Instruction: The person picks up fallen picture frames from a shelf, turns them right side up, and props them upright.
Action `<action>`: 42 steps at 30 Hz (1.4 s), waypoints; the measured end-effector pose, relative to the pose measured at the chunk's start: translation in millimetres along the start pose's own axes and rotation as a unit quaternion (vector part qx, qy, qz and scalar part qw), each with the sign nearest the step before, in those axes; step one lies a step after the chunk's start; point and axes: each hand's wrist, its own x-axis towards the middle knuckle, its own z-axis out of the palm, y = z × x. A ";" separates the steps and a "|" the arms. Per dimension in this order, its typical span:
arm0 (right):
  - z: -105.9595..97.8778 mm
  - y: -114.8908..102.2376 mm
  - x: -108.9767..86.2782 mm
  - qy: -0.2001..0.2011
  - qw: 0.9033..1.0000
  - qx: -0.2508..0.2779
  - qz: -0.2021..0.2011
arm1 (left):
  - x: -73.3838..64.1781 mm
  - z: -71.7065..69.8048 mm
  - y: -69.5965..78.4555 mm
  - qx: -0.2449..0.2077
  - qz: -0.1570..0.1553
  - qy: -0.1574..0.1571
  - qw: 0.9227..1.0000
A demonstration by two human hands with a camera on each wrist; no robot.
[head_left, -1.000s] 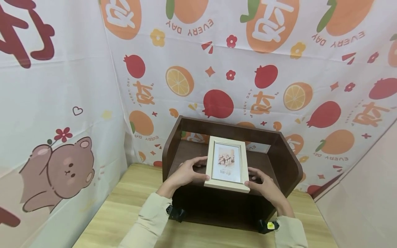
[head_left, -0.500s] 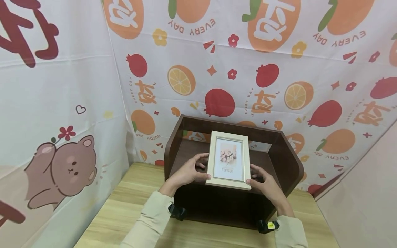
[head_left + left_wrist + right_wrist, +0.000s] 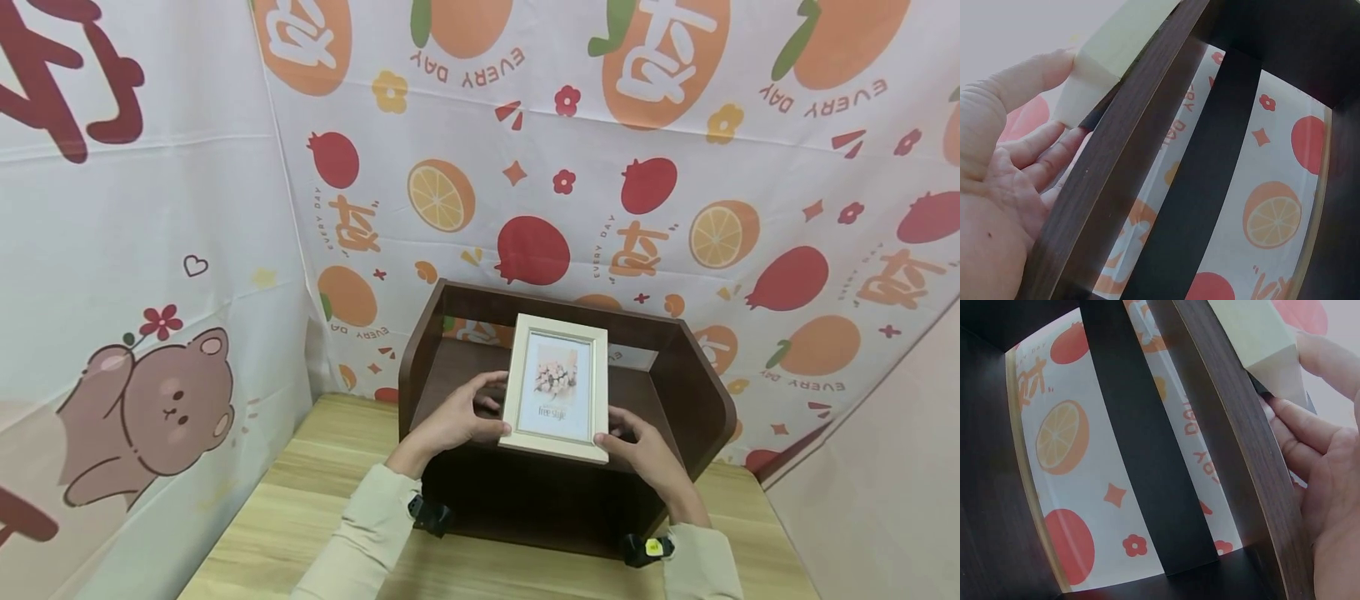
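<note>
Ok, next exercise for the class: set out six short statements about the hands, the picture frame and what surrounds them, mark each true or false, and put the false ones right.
1. The left hand and right hand both hold the picture frame. True.
2. The front of the picture frame is turned down, away from the head camera. False: it faces up toward that camera.
3. The brown shelf unit stands on a wood-grain table. True.
4. The right hand lies flat on the table. False: it grips the right side of the picture frame.
5. The cloth behind the shelf unit is printed with fruit. True.
6. Both sleeves are dark red. False: the sleeves are pale cream.
</note>
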 end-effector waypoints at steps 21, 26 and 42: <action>-8.9 2.3 -1.5 -0.036 0.999 -0.036 -0.007 | 5.5 1.5 -3.9 -0.011 0.039 0.006 0.999; -5.4 0.9 -1.4 -0.018 0.998 -0.047 -0.029 | 6.7 1.0 -7.5 -0.016 0.041 0.013 0.999; 0.3 5.5 0.5 0.013 0.998 -0.043 -0.054 | 3.0 -0.5 -5.1 -0.011 0.054 0.019 0.998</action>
